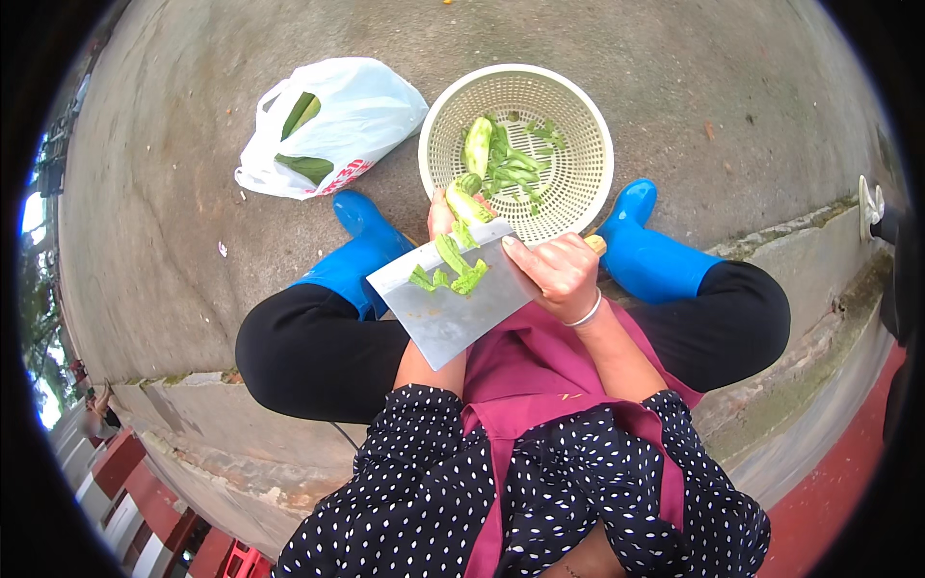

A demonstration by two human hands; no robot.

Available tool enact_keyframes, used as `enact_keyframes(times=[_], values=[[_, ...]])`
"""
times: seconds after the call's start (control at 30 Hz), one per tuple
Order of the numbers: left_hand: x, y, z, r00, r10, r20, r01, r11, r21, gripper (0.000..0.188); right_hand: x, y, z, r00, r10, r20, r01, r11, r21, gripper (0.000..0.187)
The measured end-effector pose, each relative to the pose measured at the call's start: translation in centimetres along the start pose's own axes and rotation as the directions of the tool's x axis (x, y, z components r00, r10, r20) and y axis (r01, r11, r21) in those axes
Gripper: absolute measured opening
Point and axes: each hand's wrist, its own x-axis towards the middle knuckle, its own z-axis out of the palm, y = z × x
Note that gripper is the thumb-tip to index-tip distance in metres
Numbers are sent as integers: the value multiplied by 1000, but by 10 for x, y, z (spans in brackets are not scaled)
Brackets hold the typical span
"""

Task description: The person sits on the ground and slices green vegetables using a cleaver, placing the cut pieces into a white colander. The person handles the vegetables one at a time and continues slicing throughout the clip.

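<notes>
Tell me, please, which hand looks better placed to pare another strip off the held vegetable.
Probably the right hand: it grips the cleaver by its handle, with the blade close to the pale green vegetable. The left hand is occupied holding that vegetable.

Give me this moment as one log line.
Right hand: gripping knife; left hand: holding partly peeled vegetable; peelings: on knife, in basket; basket: pale vegetable inside; bag: left of basket
</notes>
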Motion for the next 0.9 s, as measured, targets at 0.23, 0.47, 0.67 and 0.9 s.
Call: enact_keyframes(times=[0.23,0.47,0.67,0.9], values=[[33,25,-27,863,-421,279,429,903,37,47,-1,8,1,998,53,19,-51,996,-72,29],[23,47,-4,788,-542,293,586,806,-83,40,-17,42,16,946,308,-101,-322,931,-174,15],[23,42,-15,834,-480,270,502,865,-14,57,6,6,-8,997,61,40,-61,998,-3,26],[34,40,-17,773,-564,290,578,815,46,56,3,4,-4,999,28,30,-29,999,40,26]])
